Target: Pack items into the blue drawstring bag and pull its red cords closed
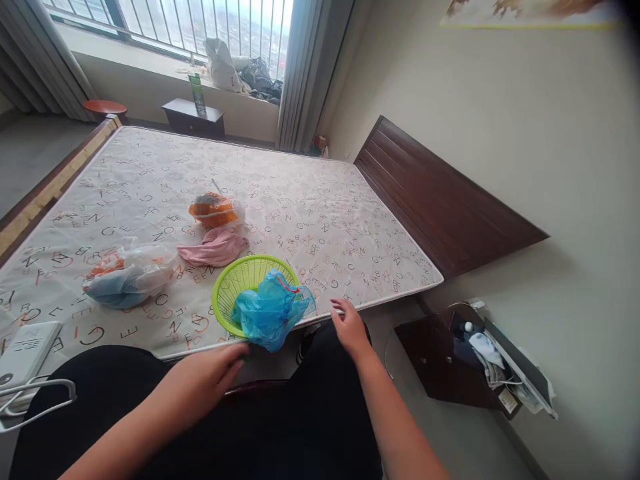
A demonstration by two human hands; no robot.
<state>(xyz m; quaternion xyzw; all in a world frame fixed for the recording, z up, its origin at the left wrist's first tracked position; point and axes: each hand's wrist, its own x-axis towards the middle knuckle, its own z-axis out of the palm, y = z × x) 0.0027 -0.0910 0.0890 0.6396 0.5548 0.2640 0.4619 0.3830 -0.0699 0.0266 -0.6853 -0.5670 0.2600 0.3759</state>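
Observation:
A lime-green plastic basket (223, 287) sits at the near edge of the mattress, with a crumpled blue plastic bag (273, 310) in it. The bag has a red strip near its top and droops over the basket's near side. My left hand (213, 373) is just below the basket's near left rim, thumb and fingers apart, holding nothing that I can see; its fingertips are slightly blurred. To the right of the bag, my right hand (350, 327) is raised above my knee with its fingers spread, touching nothing.
On the mattress (310, 200) lie a pink cloth (215, 248), an orange-and-clear bag (215, 210) and a clear bag with blue cloth (127, 277). A white box (30, 350) and white hangers (37, 403) are at left. A dark bedside cabinet (440, 353) stands right.

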